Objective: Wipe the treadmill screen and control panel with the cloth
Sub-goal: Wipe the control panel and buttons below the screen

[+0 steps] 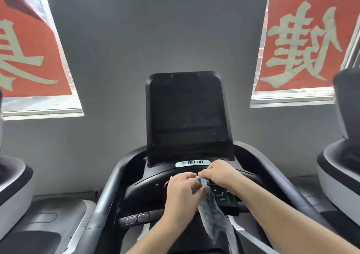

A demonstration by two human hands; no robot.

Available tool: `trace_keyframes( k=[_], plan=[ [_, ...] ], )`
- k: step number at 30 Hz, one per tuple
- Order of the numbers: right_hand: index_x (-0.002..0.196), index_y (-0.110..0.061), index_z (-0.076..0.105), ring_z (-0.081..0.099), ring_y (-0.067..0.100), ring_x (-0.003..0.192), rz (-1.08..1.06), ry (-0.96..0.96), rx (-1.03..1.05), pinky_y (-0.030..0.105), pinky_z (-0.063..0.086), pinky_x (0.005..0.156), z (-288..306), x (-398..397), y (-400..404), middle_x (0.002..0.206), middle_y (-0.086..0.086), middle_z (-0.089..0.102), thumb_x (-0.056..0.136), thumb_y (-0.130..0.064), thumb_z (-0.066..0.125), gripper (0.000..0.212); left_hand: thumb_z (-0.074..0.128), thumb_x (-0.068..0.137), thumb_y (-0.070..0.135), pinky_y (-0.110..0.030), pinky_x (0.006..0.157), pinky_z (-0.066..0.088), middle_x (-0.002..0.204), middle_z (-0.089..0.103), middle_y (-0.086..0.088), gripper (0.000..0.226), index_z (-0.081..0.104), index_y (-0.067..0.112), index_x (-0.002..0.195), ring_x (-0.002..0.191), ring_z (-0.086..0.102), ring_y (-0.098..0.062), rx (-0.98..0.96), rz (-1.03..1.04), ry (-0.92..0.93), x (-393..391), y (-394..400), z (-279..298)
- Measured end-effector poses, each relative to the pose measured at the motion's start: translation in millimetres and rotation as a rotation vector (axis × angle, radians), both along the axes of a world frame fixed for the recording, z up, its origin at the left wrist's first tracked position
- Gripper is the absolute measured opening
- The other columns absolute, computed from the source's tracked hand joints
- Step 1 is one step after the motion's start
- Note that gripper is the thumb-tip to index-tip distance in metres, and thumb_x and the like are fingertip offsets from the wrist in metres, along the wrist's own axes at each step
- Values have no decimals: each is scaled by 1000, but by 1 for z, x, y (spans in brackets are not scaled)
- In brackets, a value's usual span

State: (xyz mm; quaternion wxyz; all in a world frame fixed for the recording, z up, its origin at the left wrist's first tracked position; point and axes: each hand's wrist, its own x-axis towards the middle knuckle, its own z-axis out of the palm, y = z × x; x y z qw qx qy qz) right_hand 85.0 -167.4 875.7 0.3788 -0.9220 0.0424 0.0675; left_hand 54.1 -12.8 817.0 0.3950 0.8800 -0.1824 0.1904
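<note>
Both hands are meeting low in the centre of the frame, over the treadmill's control panel (224, 196). The left hand (181, 193) is pinching the blue-grey cloth (211, 216) between thumb and fingers near its top edge, while the right hand (219, 172) is nipping the same upper edge just to the right, knuckles bent; so each grip is grasping the cloth, and neither is clenched empty. The cloth is hanging down from the two hands in a long loose strip, its long axis running down and slightly right, its tail trailing toward the lower centre of the frame. The dark screen (187, 113) is standing directly above the hands, past the Precor badge (192, 163), well apart from the cloth. The panel is lying right under the hands, the right hand nearest the arrow keys and start button, so it looks likely the panel gets wiped sooner than the screen, once the cloth is bunched.
</note>
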Motion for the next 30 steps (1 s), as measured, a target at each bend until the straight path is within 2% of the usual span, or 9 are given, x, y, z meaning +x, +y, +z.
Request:
trace_keyframes(
  k=[5, 8, 11, 15, 18, 20, 23, 26, 30],
  plan=[
    [54, -16, 46, 47, 24, 69, -17, 16, -181, 31, 39, 62, 15, -3, -20, 58, 1, 46, 79, -37, 68, 39, 75, 81, 48, -32, 100, 39, 104, 61, 24, 21, 72, 29, 72, 109, 49, -3, -86, 45, -15, 1, -17, 0],
    [51, -15, 42, 41, 21, 60, -53, 10, -142, 29, 32, 55, 19, -5, -44, 53, -1, 40, 77, -31, 69, 41, 60, 74, 68, -39, 98, 44, 102, 66, 18, 40, 74, 30, 72, 111, 55, -5, -150, 83, 7, 9, -23, 2],
    [49, -17, 40, 33, 15, 52, -46, 28, -38, 28, 26, 49, 17, -10, -57, 50, -5, 36, 81, -24, 71, 45, 57, 73, 71, -41, 99, 44, 106, 65, 17, 46, 75, 29, 75, 109, 56, -7, -159, 117, -10, 9, -45, 8],
    [55, -15, 43, 31, 14, 53, -38, 102, 26, 26, 25, 46, 14, -10, -68, 54, -3, 36, 87, -26, 71, 44, 71, 76, 56, -45, 106, 38, 114, 62, 16, 25, 76, 32, 79, 116, 50, -12, -63, 148, -77, -1, -82, 3],
    [61, -15, 49, 37, 14, 55, -52, 152, 85, 24, 32, 50, 11, -10, -80, 62, 0, 43, 88, -21, 68, 34, 55, 73, 70, -56, 103, 42, 123, 64, 5, 45, 73, 30, 81, 119, 46, -18, 66, 232, -122, -8, -101, -7],
    [64, -14, 51, 40, 15, 57, -97, 165, 171, 24, 34, 50, 9, -12, -90, 65, 1, 46, 88, -18, 66, 29, 67, 68, 68, -58, 101, 44, 124, 64, -3, 47, 71, 24, 84, 120, 48, -22, 205, 262, -158, -11, -114, -9],
    [59, -14, 47, 37, 15, 52, -140, 149, 232, 23, 31, 45, 3, -14, -104, 57, 0, 43, 84, -14, 66, 32, 87, 59, 51, -55, 109, 32, 129, 60, -6, 48, 68, 19, 89, 123, 50, -27, 322, 300, -195, -14, -133, -12],
    [57, -15, 47, 37, 18, 62, -131, 137, 243, 27, 31, 55, 3, -14, -119, 65, 2, 43, 77, -14, 68, 29, 72, 79, 43, -54, 112, 30, 128, 61, -4, 24, 66, 20, 82, 123, 54, -29, 258, 340, -288, -12, -144, -14],
    [51, -17, 53, 37, 18, 62, -78, 48, 193, 31, 31, 59, 5, -6, -148, 55, -4, 40, 84, -22, 66, 36, 55, 84, 42, -58, 107, 37, 123, 64, 0, 26, 67, 20, 78, 120, 55, -26, 107, 305, -301, -2, -149, -7]
  ],
)
